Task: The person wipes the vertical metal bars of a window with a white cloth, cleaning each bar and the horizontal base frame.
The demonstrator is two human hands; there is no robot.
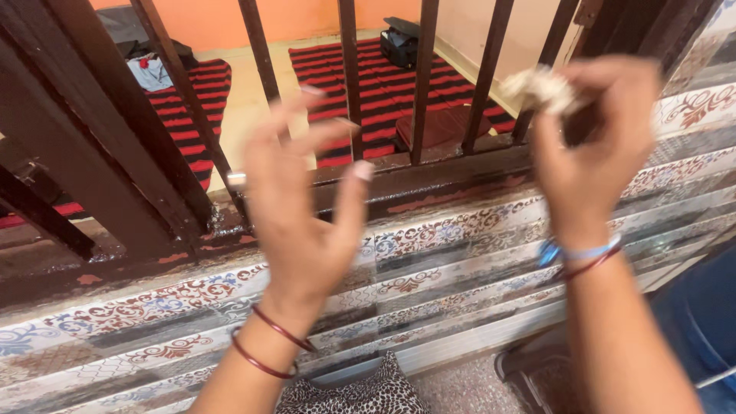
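Note:
My left hand [303,199] is raised in front of a dark wooden railing [420,84], fingers spread apart and holding nothing; two dark red bangles circle its wrist. Higher on the right, my right hand [594,142] pinches a small crumpled whitish wad [546,88], perhaps cloth or paper, between thumb and fingertips. It wears a blue band and a red thread at the wrist. Both hands are blurred by motion. The wad sits just in front of a railing bar.
A low wall faced with patterned tiles [460,245] runs under the railing. Beyond the bars lie red-and-black striped mats [368,84], a dark bag [400,40] and a maroon cushion [445,126]. Leopard-print fabric [360,395] is at the bottom edge.

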